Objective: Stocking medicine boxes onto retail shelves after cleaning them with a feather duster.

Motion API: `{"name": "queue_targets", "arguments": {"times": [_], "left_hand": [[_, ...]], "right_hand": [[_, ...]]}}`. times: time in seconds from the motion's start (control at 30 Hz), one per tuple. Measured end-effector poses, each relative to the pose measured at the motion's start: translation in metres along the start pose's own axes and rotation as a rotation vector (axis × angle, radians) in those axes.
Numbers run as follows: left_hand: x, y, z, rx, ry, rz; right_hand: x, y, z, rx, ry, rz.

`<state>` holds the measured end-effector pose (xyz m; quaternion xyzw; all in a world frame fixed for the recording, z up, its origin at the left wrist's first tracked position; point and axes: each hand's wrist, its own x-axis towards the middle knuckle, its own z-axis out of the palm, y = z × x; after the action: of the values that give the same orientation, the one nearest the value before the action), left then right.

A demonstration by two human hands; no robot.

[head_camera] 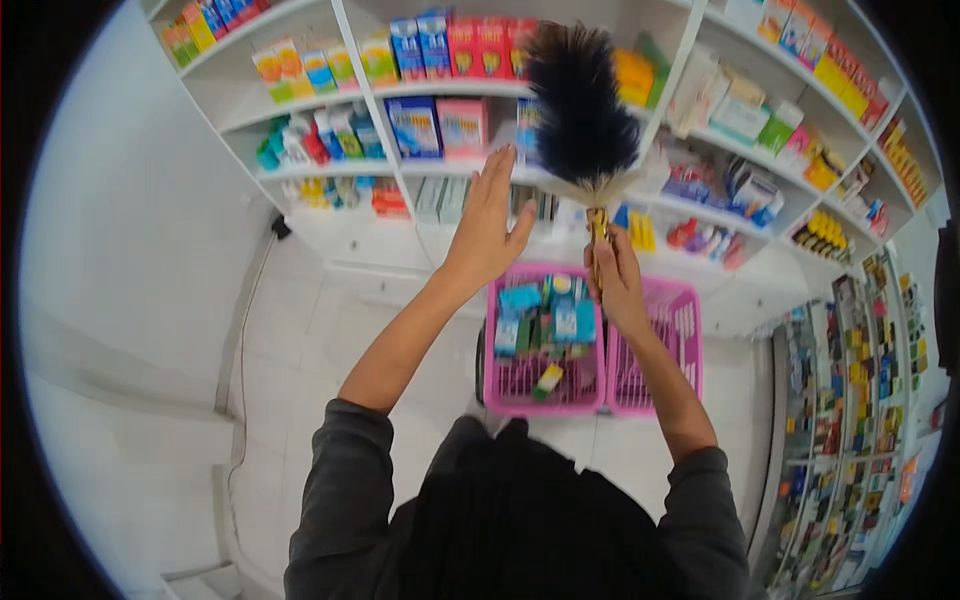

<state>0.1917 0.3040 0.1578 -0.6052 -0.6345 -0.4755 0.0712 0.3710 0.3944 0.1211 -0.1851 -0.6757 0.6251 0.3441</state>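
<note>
My right hand (pixel 616 279) grips the golden handle of a feather duster (pixel 585 112), whose dark plumes point up towards the shelves. With nothing in it, my left hand (pixel 491 214) reaches forward, fingers extended and thumb apart. Beyond the left fingertips stand a pink box (pixel 463 126) and a blue box (pixel 414 127) on a white shelf (pixel 450 166). The plumes hide part of the shelf and the goods behind them. Below my hands, a pink plastic basket (pixel 489 375) holds several small boxes. A second pink basket (pixel 694 352) is beside it, partly covered by my right forearm.
White shelving with boxed and bottled products spans the front. A glass display case (pixel 832 405) full of small packages stands at the right. Along the left wall, a cable (pixel 244 360) runs over the white tiled floor (pixel 337 337). Closed white drawers (pixel 360 244) lie under the shelves.
</note>
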Motion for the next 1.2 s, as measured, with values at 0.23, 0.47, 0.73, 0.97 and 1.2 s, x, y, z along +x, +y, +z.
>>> {"name": "queue_targets", "arguments": {"times": [0.23, 0.47, 0.73, 0.97, 1.2], "left_hand": [[-0.113, -0.012, 0.071, -0.02, -0.171, -0.168], [-0.224, -0.007, 0.122, -0.109, -0.282, -0.366], [-0.231, -0.05, 0.183, -0.138, -0.566, -0.304], [-0.195, -0.122, 0.279, 0.196, -0.855, -0.379], [-0.197, -0.165, 0.344, 0.471, -1.003, -0.348]], "right_hand": [[-0.095, 0.102, 0.0, 0.044, 0.107, 0.273], [-0.198, 0.145, 0.013, 0.071, 0.118, 0.552], [-0.199, 0.199, -0.041, 0.171, 0.295, 0.716], [-0.169, 0.264, -0.088, 0.21, 0.273, 0.77], [-0.151, 0.298, -0.105, 0.19, 0.273, 0.813]]}}
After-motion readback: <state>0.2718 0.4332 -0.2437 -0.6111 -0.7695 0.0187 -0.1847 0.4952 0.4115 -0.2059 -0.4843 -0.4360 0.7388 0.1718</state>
